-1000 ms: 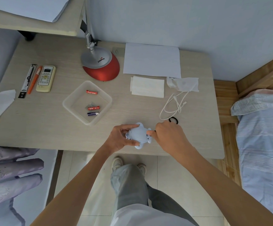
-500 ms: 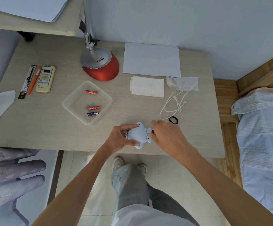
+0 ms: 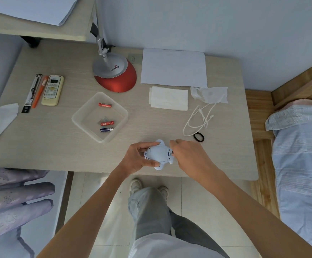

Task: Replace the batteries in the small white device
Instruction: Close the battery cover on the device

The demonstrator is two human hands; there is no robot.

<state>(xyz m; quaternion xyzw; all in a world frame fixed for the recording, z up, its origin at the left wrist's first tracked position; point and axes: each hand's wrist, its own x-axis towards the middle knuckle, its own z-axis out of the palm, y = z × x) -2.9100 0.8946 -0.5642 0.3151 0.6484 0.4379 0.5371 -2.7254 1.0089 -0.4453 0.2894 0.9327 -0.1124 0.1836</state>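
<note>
Right hand (image 3: 190,159) has cleared the hair tie (image 3: 198,137); its fingers and the left hand's (image 3: 136,157) grip the white device (image 3: 159,153). Seemingly opening the cover; next needs steady prying.

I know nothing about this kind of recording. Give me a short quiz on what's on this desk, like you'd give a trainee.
1. Multiple choice: how many batteries lie in the clear tray? A) two B) three C) five
2. True or false: the left hand holds the white device near the front edge of the desk.
3. Fill in the blank: the black hair tie lies right beside the looped white ____.

Key
1. B: two red ones and one dark blue one.
2. True.
3. cable
</note>
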